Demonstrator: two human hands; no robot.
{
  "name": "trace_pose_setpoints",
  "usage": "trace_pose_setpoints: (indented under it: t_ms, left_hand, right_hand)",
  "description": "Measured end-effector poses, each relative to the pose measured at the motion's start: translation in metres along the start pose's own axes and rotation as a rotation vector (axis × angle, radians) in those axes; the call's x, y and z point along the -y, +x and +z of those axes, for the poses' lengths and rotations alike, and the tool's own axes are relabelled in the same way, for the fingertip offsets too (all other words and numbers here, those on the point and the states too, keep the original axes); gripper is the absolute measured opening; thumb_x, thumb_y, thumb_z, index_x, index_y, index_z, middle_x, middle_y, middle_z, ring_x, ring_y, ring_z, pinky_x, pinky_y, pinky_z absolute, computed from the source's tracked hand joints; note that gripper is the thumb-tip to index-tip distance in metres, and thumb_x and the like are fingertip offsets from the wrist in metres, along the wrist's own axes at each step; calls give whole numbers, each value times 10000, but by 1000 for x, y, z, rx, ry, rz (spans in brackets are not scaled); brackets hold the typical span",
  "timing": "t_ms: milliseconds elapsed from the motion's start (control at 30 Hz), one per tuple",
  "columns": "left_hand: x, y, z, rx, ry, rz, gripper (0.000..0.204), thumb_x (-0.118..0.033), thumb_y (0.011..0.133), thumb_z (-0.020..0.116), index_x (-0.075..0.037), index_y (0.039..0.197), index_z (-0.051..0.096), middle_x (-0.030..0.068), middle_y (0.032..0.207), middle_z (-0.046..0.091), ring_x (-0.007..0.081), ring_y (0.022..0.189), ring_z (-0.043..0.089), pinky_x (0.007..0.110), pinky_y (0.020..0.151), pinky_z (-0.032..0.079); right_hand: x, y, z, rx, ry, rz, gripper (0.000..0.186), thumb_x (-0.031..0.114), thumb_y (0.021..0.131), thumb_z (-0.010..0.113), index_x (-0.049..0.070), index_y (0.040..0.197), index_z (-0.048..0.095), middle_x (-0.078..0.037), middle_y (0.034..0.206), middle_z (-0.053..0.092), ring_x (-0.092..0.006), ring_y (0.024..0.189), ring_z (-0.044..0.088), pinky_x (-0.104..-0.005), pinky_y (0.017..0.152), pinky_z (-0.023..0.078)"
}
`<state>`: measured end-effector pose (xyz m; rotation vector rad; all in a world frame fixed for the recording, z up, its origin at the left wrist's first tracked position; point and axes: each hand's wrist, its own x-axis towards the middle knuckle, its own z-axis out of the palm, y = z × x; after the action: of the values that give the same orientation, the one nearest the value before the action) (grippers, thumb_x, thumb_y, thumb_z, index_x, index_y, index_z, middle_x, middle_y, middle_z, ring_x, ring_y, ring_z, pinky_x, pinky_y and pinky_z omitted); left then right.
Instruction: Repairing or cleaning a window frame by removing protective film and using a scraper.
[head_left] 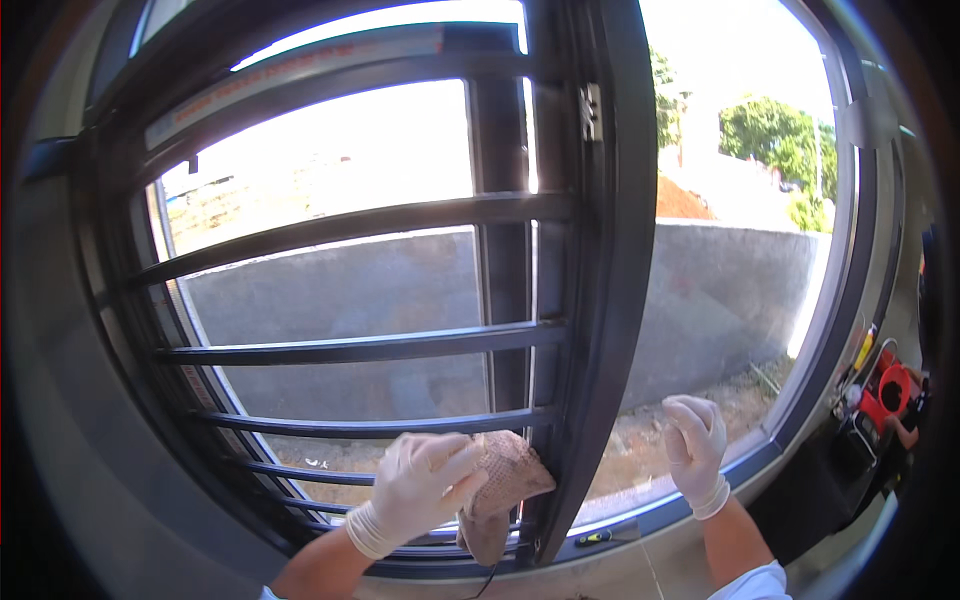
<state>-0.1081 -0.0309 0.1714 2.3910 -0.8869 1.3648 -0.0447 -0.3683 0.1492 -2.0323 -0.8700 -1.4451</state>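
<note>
My left hand [420, 487], in a white glove, is closed on a brownish-pink cloth [506, 475]. The cloth bunches up and hangs down beside the lower end of the dark window frame's upright [590, 330], in front of the lowest bars. My right hand [693, 447], also gloved, is raised before the window opening to the right of that upright. Its fingers are curled in, and nothing shows in them. A scraper [607, 537] with a black and yellow handle lies on the sill between my hands.
Dark horizontal bars [370, 350] cross the left part of the window. A metal latch plate [591, 112] sits high on the upright. Outside stands a grey wall [720, 300]. At the far right are a red bucket [893, 388], other gear and part of another person's arm [904, 434].
</note>
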Motion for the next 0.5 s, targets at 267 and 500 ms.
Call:
trace_pose_setpoints:
  t_ms: [267,500]
  left_hand:
    - [70,129,-61,-280,397,58,410,-139,786,722,-109,1185,636,74,1124,604,254,1058,560,389,908,463]
    - [98,215,-90,-542,529,218,308,-148,849,682,-106,1153,650,78,1123,620,254,1020,591,365,927,475]
  right_hand:
    - [45,176,42,-31,-189,-544,334,153,832,651,68,1149,587,-84,1112,567,-256,1018,553,-386,868,455]
    - [68,256,86,-83,-257,-547,434,276,871,633,38,1221,539,-120,1145,560,-265,1081,534,-388,939,447]
